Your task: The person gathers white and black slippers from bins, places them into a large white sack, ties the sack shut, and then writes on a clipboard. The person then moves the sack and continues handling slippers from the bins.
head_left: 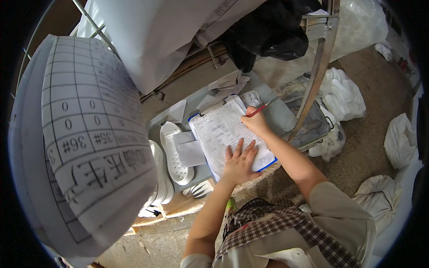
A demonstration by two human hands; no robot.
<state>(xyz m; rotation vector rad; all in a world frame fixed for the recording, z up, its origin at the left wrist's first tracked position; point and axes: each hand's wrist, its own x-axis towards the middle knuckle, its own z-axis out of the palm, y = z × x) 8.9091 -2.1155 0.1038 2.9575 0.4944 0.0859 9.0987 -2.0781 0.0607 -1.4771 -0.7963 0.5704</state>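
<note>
Then | left hand (239,161): fingers spread, pressed flat on clipboard sheet (225,129) to stop it sliding | right hand (256,121): pinched on red pen (258,110), tip at upper right of the sheet | clipboard lay tilted on grey table (203,172) beside white shoe soles (174,154).

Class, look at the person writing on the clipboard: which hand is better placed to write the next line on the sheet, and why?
The right hand: it already grips the red pen with the tip on the sheet. The left hand lies flat, steadying the clipboard.
</note>
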